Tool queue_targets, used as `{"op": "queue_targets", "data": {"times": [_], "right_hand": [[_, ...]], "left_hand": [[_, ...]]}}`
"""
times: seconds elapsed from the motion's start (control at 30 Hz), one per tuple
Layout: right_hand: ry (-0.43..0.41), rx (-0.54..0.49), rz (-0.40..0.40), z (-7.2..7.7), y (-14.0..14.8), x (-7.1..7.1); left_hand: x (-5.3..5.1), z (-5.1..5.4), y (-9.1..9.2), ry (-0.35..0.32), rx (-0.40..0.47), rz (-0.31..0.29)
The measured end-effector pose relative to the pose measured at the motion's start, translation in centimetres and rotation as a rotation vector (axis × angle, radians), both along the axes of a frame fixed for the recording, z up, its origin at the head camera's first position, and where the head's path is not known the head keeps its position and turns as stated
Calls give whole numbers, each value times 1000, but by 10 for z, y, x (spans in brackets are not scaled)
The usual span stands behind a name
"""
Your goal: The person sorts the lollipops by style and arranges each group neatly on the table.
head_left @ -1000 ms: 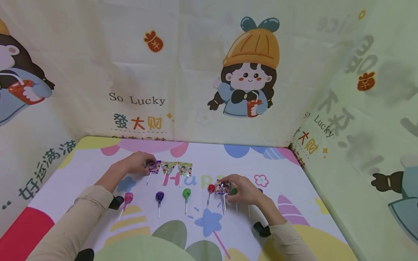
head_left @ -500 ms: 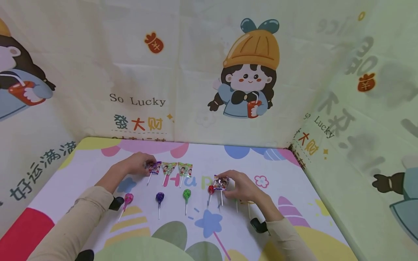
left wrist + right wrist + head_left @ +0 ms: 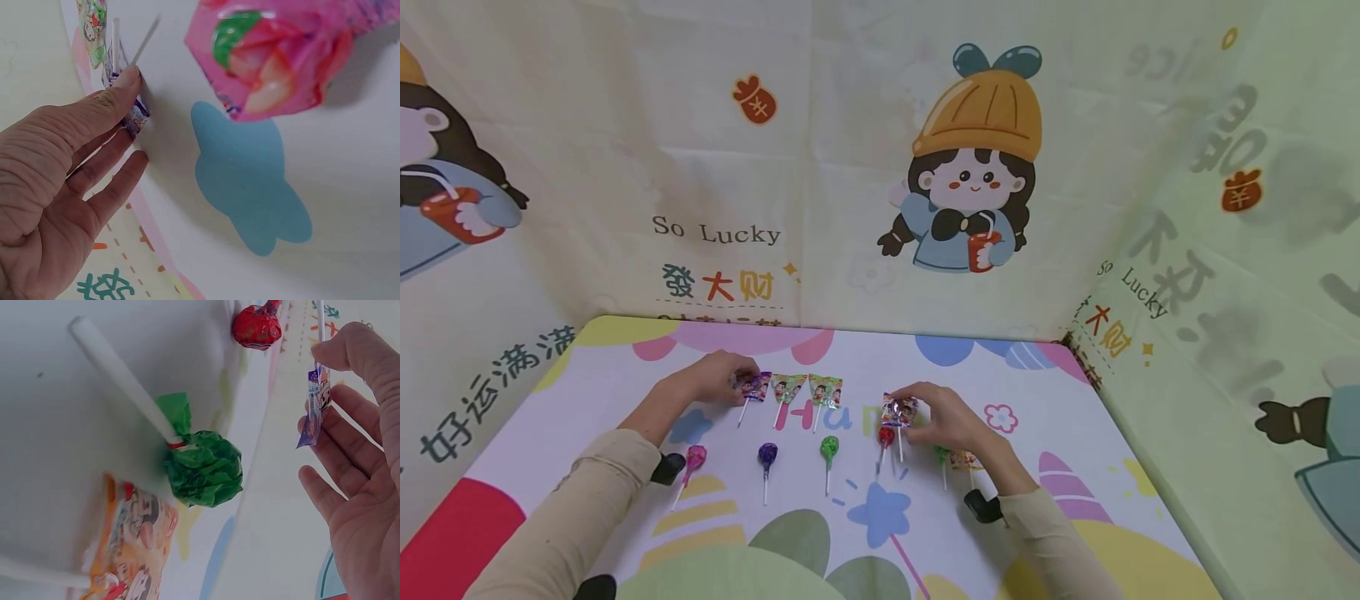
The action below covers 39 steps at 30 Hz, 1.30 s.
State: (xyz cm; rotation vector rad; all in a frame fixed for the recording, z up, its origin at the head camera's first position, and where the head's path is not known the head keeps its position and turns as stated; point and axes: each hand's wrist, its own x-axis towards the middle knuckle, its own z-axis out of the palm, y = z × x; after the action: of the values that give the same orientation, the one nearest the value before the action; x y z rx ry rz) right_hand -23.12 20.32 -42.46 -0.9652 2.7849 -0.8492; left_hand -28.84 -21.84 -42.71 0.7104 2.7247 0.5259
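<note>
Hands, two, head view: left hand (image 3: 718, 377) pinches a purple-packet lollipop (image 3: 756, 385), behind and well left of the red lollipop (image 3: 886, 437); right hand (image 3: 951, 417) pinches a second purple-packet lollipop (image 3: 898, 410), just behind the red lollipop. Two green-packet lollipops (image 3: 788, 387) lie side by side, behind and left of it. Left of it, nearest first: round green lollipop (image 3: 829, 448), round purple lollipop (image 3: 767, 453), pink lollipop (image 3: 696, 456). Right of it: dark green lollipop (image 3: 942, 455), orange-packet lollipop (image 3: 964, 460), partly hidden by the right hand.

Left wrist view: thumb presses the packet against the fingers; blue printed shape (image 3: 244, 175), well left of the red lollipop.

Right wrist view: thumb and fingers pinch the packet, stick upward; lower fingers spread, apart from the red lollipop.
</note>
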Motion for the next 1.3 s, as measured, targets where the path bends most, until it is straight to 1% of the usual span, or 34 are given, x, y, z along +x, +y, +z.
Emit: {"op": "queue_targets", "data": {"times": [0.23, 0.47, 0.7, 0.93, 1.1, 1.3], "right_hand": [[-5, 24, -2, 0, -8, -8], [-23, 2, -5, 0, -17, -15], [-17, 17, 6, -1, -27, -21], [-37, 15, 12, -3, -35, -26], [-43, 41, 15, -6, -40, -32], [-67, 44, 15, -8, -48, -36]], "left_hand": [[-1, -2, 0, -6, 0, 15], [-1, -2, -1, -16, 4, 24], [-2, -2, -2, -18, 5, 26], [0, -2, -2, -20, 10, 36], [-1, -3, -2, -17, 10, 40], [-3, -6, -1, -17, 17, 49]]}}
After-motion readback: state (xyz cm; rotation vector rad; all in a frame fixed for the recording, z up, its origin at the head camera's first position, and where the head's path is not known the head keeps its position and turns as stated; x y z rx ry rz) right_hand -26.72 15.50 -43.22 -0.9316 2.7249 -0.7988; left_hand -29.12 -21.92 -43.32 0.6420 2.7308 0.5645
